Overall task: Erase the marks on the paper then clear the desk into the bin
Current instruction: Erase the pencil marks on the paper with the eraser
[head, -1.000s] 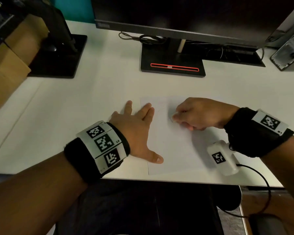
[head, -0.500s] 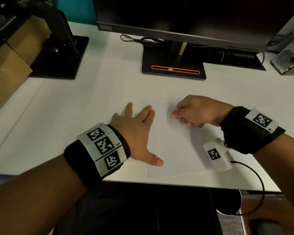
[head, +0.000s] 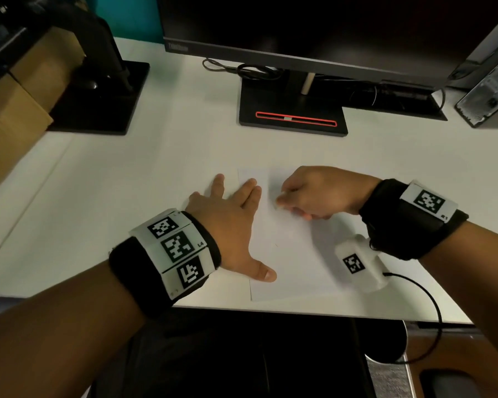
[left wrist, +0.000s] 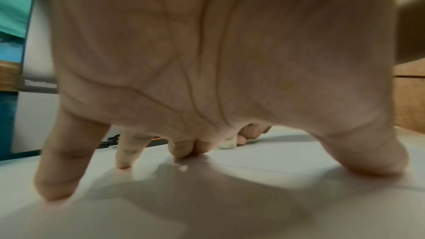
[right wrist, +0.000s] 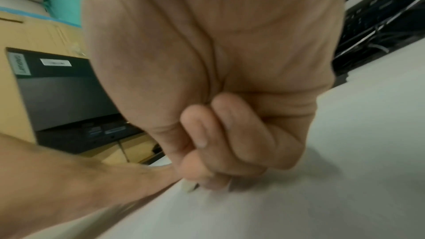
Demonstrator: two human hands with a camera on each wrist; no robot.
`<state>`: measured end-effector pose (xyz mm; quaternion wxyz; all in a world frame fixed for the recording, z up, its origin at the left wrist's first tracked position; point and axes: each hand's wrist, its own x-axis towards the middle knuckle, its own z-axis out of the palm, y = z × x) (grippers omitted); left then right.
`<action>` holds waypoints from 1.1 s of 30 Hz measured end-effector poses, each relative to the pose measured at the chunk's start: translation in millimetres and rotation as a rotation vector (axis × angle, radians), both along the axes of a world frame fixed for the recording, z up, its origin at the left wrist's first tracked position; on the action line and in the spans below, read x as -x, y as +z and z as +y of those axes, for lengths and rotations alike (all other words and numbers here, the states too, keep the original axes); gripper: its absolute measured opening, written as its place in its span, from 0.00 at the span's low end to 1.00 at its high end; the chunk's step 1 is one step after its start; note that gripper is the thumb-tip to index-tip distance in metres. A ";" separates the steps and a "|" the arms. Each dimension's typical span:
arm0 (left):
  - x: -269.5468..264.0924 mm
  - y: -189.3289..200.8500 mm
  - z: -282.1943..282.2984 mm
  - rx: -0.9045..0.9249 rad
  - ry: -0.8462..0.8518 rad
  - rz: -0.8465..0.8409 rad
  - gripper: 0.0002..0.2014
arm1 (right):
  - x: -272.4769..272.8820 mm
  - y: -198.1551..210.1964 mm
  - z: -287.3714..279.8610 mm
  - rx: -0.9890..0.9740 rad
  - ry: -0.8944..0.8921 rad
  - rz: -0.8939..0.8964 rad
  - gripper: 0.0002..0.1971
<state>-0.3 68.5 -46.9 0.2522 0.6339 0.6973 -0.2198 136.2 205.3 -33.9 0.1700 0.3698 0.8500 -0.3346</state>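
A white sheet of paper (head: pixel 285 254) lies near the front edge of the white desk (head: pixel 127 196). My left hand (head: pixel 233 225) lies flat on its left edge, fingers spread and straight, pressing it down; the left wrist view shows the fingertips (left wrist: pixel 181 152) on the sheet. My right hand (head: pixel 314 193) is curled over the paper's upper part and pinches a small white eraser (left wrist: pixel 228 144) against the sheet. The eraser's tip (right wrist: pixel 188 186) peeks out under the curled fingers. No marks are plainly visible on the paper.
A monitor on a black stand (head: pixel 293 110) sits behind the paper. A second black stand (head: pixel 98 101) and cardboard boxes (head: pixel 15 110) are at the left. A computer case (head: pixel 489 90) stands at the far right. No bin is in view.
The right hand with the eraser has shifted slightly across the paper's upper part. The left hand has stayed pressed on the sheet.
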 end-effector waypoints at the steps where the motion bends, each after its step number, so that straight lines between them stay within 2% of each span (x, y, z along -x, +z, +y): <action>1: -0.1 -0.2 -0.2 -0.005 -0.002 0.002 0.71 | 0.1 1.3 4.0 -0.025 -0.030 0.009 0.18; 3: 0.2 -0.8 -1.1 -0.014 -0.006 0.007 0.71 | 1.9 0.9 2.5 -0.074 -0.004 0.012 0.19; 6: 1.0 -1.3 -1.1 -0.014 -0.007 0.008 0.71 | 5.1 -2.2 -7.8 -0.064 0.127 -0.017 0.20; 10: 0.5 -1.8 -0.9 -0.016 -0.023 0.029 0.71 | 4.3 1.2 9.2 -0.077 0.012 0.015 0.20; 15: 0.9 -2.4 -1.1 -0.027 -0.021 0.023 0.71 | 11.5 -2.5 -1.2 -0.055 0.152 -0.010 0.20; 19: 0.1 -1.1 -2.3 -0.029 -0.032 0.029 0.71 | 15.2 2.8 18.1 -0.105 0.067 0.008 0.19; 21: 0.8 -0.9 -2.6 -0.033 -0.027 0.020 0.71 | 18.1 1.2 12.6 -0.121 0.125 -0.007 0.20; 24: 1.5 -1.4 -2.1 -0.041 -0.024 0.006 0.71 | 20.3 -0.3 5.8 -0.039 0.192 -0.023 0.20; 29: 1.1 -1.4 -3.1 -0.056 -0.008 -0.019 0.73 | 24.7 3.5 19.2 -0.177 0.139 -0.003 0.20; 31: 1.9 -1.9 -3.1 -0.063 -0.004 -0.023 0.73 | 26.0 -1.2 12.1 -0.094 0.205 -0.016 0.21; 33: 2.0 -1.7 -2.7 -0.062 -0.001 -0.028 0.73 | 24.5 -0.4 11.0 -0.009 0.197 -0.027 0.19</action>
